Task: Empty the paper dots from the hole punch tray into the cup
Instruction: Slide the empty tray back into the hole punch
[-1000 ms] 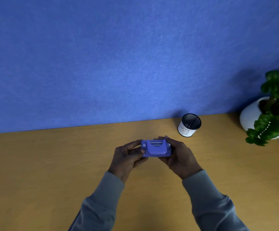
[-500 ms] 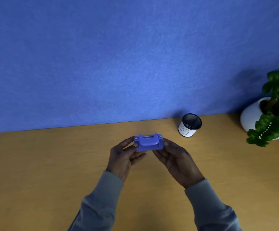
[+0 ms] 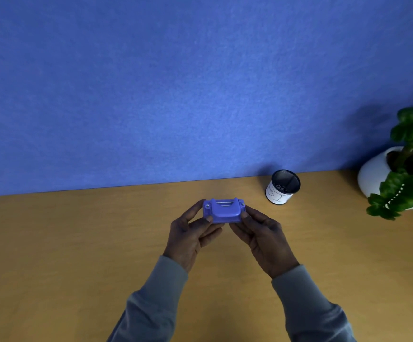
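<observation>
At frame centre, above the tan wooden desk (image 3: pixel 77 243), our left hand (image 3: pixel 188 233) and right hand (image 3: pixel 262 233) pinch the small blue plastic hole punch (image 3: pixel 222 211) at its ends. The black mesh cup with a white label (image 3: pixel 283 187) stands well apart, right of centre. Risk: opening the tray here would scatter dots onto the desk.

Both hands (image 3: pixel 227 235) holding blue hole punch (image 3: pixel 223 210), mesh cup (image 3: pixel 283 187) near right
</observation>
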